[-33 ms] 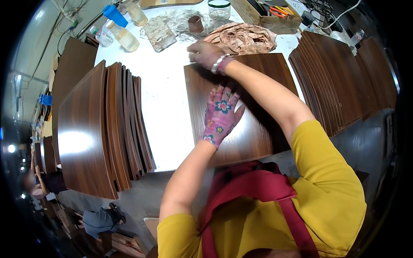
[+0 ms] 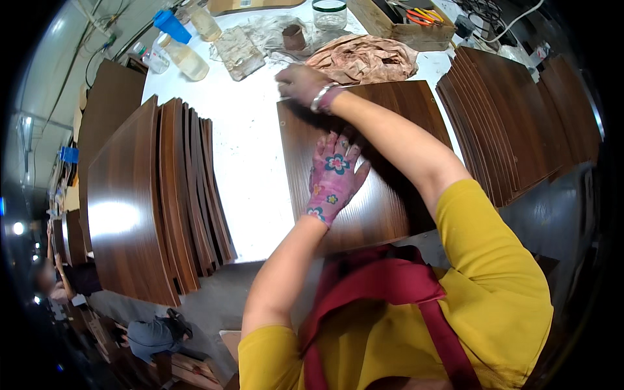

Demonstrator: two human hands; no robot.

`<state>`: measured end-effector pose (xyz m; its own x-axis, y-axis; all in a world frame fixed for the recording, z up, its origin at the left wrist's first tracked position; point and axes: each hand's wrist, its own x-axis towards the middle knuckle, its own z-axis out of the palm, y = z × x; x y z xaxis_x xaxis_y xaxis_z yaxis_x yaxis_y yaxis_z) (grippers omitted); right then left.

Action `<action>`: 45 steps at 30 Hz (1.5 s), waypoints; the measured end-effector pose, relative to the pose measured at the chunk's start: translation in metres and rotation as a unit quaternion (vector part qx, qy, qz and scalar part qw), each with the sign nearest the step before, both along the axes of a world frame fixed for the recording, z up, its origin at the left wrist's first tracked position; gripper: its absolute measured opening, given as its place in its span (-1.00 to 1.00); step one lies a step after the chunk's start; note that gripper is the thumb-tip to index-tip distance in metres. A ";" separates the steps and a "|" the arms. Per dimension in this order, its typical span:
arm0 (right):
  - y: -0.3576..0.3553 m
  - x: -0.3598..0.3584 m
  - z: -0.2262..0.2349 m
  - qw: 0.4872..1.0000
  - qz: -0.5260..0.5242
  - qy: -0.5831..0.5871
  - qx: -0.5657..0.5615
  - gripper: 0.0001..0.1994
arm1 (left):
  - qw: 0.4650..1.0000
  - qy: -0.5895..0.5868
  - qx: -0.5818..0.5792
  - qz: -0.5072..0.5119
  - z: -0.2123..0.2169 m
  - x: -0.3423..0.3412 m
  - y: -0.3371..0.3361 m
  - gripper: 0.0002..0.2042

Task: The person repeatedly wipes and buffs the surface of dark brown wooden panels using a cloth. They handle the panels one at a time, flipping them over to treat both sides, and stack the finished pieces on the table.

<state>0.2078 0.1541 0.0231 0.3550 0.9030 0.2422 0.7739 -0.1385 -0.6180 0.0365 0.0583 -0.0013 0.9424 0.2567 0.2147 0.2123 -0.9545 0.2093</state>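
A dark brown wood-grain panel (image 2: 383, 214) lies flat on the white table in front of me. My left hand (image 2: 335, 172), in a pink flowered glove, rests on its left half with fingers stretched out and holds nothing. Across the panel reaches my right arm; my gloved right hand (image 2: 302, 84), a silvery band at its wrist, is at the panel's far left corner. Its fingers are curled and slightly blurred, and whatever is under them is hidden. Just beyond the panel lies a crumpled, stained pinkish cloth (image 2: 364, 58), close to my right hand.
Stacks of similar panels stand at the left (image 2: 127, 208) and right (image 2: 500, 117). Along the back are bottles (image 2: 185, 60), a stained block (image 2: 239, 53), a brown cup (image 2: 294, 38), a glass jar (image 2: 330, 16) and a tool box (image 2: 403, 29). Other people are at the lower left.
My right hand has shifted slightly to the left along the panel's far edge. My left hand stays in place on the panel.
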 end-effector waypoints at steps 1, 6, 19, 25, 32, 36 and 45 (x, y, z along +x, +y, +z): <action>0.013 -0.004 -0.008 1.000 0.004 -0.020 -0.011 -0.72 | 1.000 -0.004 -0.003 -0.005 0.001 0.000 0.001 -0.51; 0.041 -0.007 -0.021 0.993 0.059 -0.031 -0.100 -0.76 | 0.999 0.044 -0.015 0.025 0.000 0.004 -0.001 -0.52; -0.122 0.135 0.003 0.981 -0.025 -0.067 -0.181 -0.75 | 1.000 0.013 0.003 0.011 0.005 0.008 -0.004 -0.49; -0.190 0.197 0.009 0.962 -0.127 -0.079 -0.228 -0.75 | 1.000 0.000 0.027 0.007 0.008 0.007 -0.006 -0.50; -0.227 0.168 0.033 0.950 -0.200 -0.218 -0.106 -0.82 | 0.994 0.002 -0.097 -0.042 0.034 0.062 0.046 -0.66; -0.264 0.085 -0.005 0.935 -0.254 0.201 0.144 -0.68 | 0.993 -0.103 0.010 -0.049 0.042 0.175 0.086 -0.50; -0.321 -0.015 -0.008 0.833 -0.216 0.481 0.167 -0.70 | 0.989 0.096 -0.113 -0.017 0.008 0.281 0.098 -0.42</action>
